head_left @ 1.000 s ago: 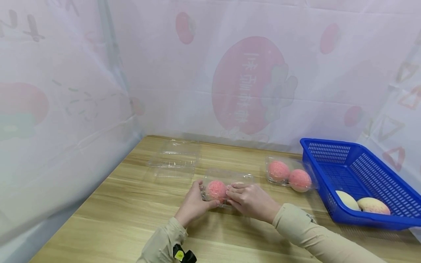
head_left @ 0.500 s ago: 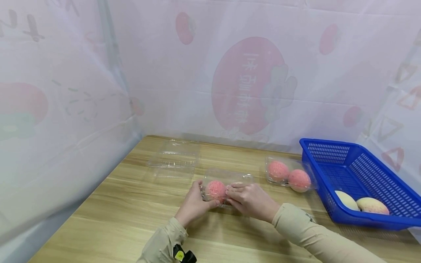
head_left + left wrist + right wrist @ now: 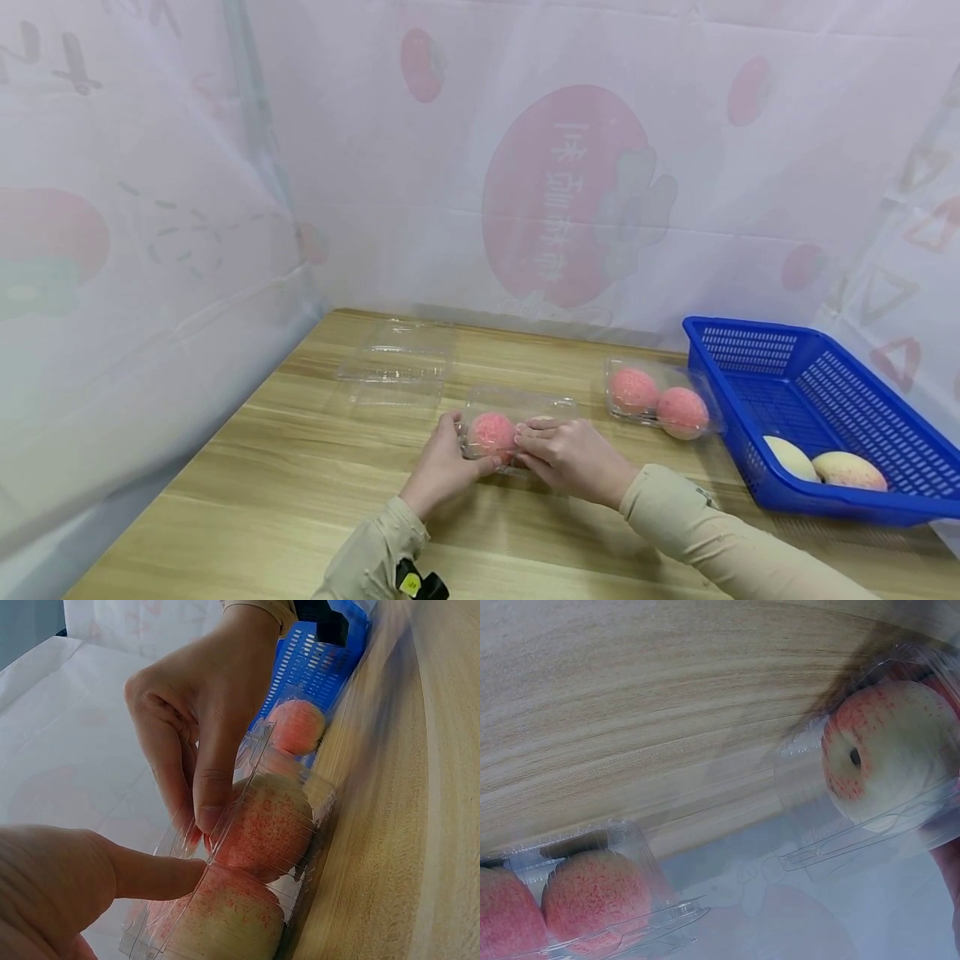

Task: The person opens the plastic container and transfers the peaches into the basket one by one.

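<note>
Left hand (image 3: pixel 444 462) gripping, right hand (image 3: pixel 573 454) pinching, I hold one clear box (image 3: pixel 487 399) of two peaches (image 3: pixel 492 434); right of my hands, another box (image 3: pixel 672 372) holds two, one blue basket (image 3: pixel 825 497) two; ahead, blurred backdrop characters (image 3: pixel 567 203).

Head view evenly lit, soft shadows cast on the bench (image 3: pixel 262 483), glints caught on clear boxes (image 3: pixel 510 402), right-wrist view more dimly lit.
</note>
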Action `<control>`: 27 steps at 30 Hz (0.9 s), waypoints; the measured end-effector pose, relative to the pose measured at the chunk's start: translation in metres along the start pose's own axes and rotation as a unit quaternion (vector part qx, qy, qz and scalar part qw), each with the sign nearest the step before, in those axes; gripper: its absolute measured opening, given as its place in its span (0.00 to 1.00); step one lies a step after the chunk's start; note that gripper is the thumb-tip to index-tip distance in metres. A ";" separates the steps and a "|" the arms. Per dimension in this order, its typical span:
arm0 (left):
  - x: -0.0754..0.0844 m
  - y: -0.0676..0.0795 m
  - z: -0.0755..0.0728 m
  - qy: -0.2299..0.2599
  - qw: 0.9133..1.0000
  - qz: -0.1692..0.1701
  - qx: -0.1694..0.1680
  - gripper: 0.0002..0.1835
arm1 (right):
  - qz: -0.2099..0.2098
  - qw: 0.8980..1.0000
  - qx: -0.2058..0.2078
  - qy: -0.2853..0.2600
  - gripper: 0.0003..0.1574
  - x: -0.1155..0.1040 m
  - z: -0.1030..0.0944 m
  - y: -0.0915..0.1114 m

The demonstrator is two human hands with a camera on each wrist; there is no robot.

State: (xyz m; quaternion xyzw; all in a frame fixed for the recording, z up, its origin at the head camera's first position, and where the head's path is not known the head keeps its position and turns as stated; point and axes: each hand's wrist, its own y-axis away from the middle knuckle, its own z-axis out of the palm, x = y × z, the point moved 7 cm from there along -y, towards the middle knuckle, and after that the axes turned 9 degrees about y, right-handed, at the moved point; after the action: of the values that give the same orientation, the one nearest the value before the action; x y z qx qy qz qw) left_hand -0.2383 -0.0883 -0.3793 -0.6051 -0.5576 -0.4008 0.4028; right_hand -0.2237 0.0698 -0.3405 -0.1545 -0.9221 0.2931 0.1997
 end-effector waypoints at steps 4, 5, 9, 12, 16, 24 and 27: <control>0.000 0.000 0.000 0.000 1.000 0.000 0.000 0.51 | -0.002 1.000 0.001 0.002 0.16 0.000 -0.001 0.000; 0.000 0.000 0.000 0.000 1.000 0.000 0.000 0.51 | -0.001 1.000 0.001 0.001 0.16 0.000 -0.001 0.000; 0.000 -0.001 0.000 -0.003 1.000 0.001 0.002 0.51 | 0.004 1.000 0.000 -0.003 0.15 0.000 -0.001 0.000; 0.000 -0.001 0.001 -0.006 1.000 0.002 0.002 0.51 | 0.006 1.000 0.001 -0.008 0.15 0.000 -0.002 0.000; -0.001 -0.001 0.001 -0.005 1.000 0.003 0.003 0.50 | 0.008 1.000 0.001 -0.014 0.15 0.000 -0.002 -0.001; 0.001 0.000 0.000 0.002 1.000 -0.001 0.003 0.50 | 0.025 1.000 -0.008 -0.015 0.12 0.002 -0.001 -0.001; 0.002 0.001 0.000 0.006 1.000 0.000 0.002 0.50 | 0.030 0.999 -0.009 -0.015 0.11 0.002 0.000 -0.002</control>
State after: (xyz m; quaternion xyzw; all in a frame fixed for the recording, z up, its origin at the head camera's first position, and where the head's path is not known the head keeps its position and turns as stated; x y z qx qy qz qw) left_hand -0.2376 -0.0878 -0.3772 -0.6019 -0.5561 -0.4031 0.4074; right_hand -0.2257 0.0697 -0.3387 -0.1799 -0.9225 0.2930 0.1754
